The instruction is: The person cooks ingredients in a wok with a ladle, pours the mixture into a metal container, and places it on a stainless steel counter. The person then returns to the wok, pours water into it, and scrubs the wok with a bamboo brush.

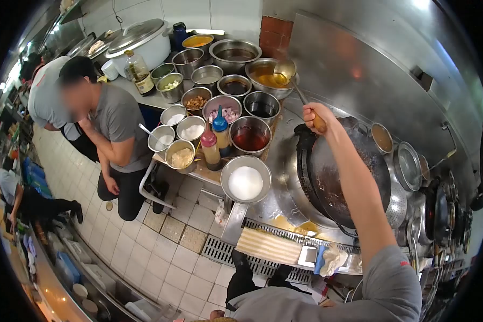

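Note:
My right hand (321,117) is closed around the wooden handle of a metal ladle (303,96). The ladle's bowl tilts over a steel bowl of yellow-brown oil (264,72), with some oil showing in it. Below my outstretched forearm sits a large dark wok (333,174) on the steel stove. What looks like part of my left hand (217,314) shows at the bottom edge; its fingers cannot be made out.
Bowls of sauces and seasonings crowd the counter, with a bowl of white granules (245,182) at the near corner and squeeze bottles (210,147) behind. A folded striped cloth (268,246) lies along the stove front. Pans hang at right. A seated person (121,118) is at left.

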{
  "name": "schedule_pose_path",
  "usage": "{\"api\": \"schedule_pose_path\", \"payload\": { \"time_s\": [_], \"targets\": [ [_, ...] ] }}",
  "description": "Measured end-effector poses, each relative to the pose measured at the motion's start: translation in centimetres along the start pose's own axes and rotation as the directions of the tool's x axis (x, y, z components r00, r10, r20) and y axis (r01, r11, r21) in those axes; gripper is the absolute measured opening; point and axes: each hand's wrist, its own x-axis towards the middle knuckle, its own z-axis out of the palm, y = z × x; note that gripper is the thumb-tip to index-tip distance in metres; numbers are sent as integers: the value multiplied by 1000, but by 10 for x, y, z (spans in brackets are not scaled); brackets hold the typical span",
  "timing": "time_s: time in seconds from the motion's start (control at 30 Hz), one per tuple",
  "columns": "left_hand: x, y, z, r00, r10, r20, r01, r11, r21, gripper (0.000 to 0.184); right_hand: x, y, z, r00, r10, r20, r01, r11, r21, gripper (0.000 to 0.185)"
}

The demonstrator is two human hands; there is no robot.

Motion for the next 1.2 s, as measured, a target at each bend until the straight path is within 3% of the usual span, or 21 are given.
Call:
{"api": "schedule_pose_path", "payload": {
  "time_s": [0.1, 0.17, 0.2, 0.23, 0.27, 0.3, 0.37, 0.43, 0.47, 0.6, 0.63, 0.7, 0.8, 0.9, 1.03, 1.07, 1.17, 1.2],
  "targets": [
    [-2, 39, -14, 994, 112, 4, -112, 989, 93, 28, -18, 13, -17, 949, -103, 297, 7, 952, 307, 20],
    [-10, 82, -30, 974, 229, -2, -225, 959, 170, 29, -46, 26, -17, 928, -239, 285, 48, 836, 546, 12],
    [-12, 104, -36, 971, 239, -2, -237, 964, 123, 29, -72, 31, -16, 919, -269, 289, 38, 789, 613, 13],
    [16, 108, -41, 985, 169, 34, -164, 981, -103, 33, -94, 40, -21, 909, -300, 289, 28, 736, 676, 17],
    [3, 136, -46, 987, 161, 10, -155, 963, -219, 36, -112, 55, -36, 878, -351, 326, 33, 723, 690, 21],
    [2, 149, -49, 980, 199, -9, -195, 949, -249, 35, -131, 74, -51, 844, -400, 359, 36, 709, 704, 25],
    [4, 160, -53, 963, 263, -53, -267, 912, -311, 35, -195, 103, -59, 876, -401, 269, 145, 750, 646, 28],
    [-8, 167, -47, 964, 262, -40, -259, 905, -337, 32, -257, 131, -65, 939, -339, 52, 234, 743, 627, 35],
    [-14, 161, -46, 966, 256, -38, -252, 902, -350, 31, -288, 145, -69, 949, -307, -73, 298, 797, 526, 40],
    [-11, 114, -26, 982, 186, 37, -172, 955, -240, 28, -385, 186, -77, 885, -207, -417, 319, 922, 219, 55],
    [-6, 93, -20, 980, 196, 34, -189, 969, -157, 26, -401, 191, -86, 906, -134, -402, 268, 916, 300, 59],
    [13, 56, -6, 991, 133, 16, -133, 991, -4, 23, -423, 193, -97, 901, -123, -415, 207, 964, 165, 59],
    [27, 13, 13, 998, 42, -36, -34, 977, 210, 20, -434, 197, -142, 915, -79, -395, 219, 920, 324, 58],
    [-38, 46, 18, 980, 193, -42, -183, 968, 174, 21, -447, 215, -170, 921, -143, -364, 314, 824, 472, 35],
    [-70, 61, 45, 956, 255, -145, -262, 965, -29, 30, -488, 233, -165, 853, -239, -465, 234, 970, -69, 59],
    [-72, 55, 49, 959, 257, -122, -271, 955, -120, 34, -500, 236, -179, 865, -214, -455, 185, 977, -109, 71],
    [-82, 37, 66, 943, 311, -116, -320, 945, -72, 35, -509, 222, -227, 953, -110, -282, 161, 973, 163, 75],
    [-83, 29, 68, 940, 323, -112, -325, 946, 0, 35, -500, 223, -227, 936, -103, -336, 136, 988, 76, 76]
  ]
}}
